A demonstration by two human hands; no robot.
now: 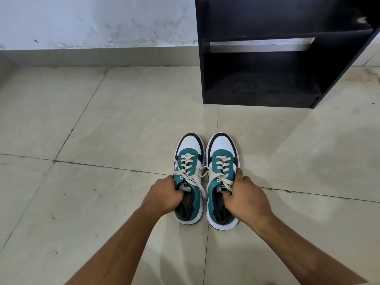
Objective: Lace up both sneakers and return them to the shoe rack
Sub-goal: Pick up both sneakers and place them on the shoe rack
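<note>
Sneakers sit side by side on the floor in front of the shoe rack (pixel 267 58), left hand (pixel 164 194) clamped on the left sneaker (pixel 190 161), right hand (pixel 244 194) on the right sneaker (pixel 223 159). Loose lace ends (pixel 202 182) trail between them and could snag or get stepped on when lifted.

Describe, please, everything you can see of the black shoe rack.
The shoe rack is black, apparently wood board with a matte finish. It stands upright on the tiled floor, close to the pale wall, beyond the two sneakers and apart from them. Two side panels carry shelves; the shelves in view hold nothing. A chipped, pale spot marks its upper right part. Its top is out of the picture. Neither hand touches it.
</note>
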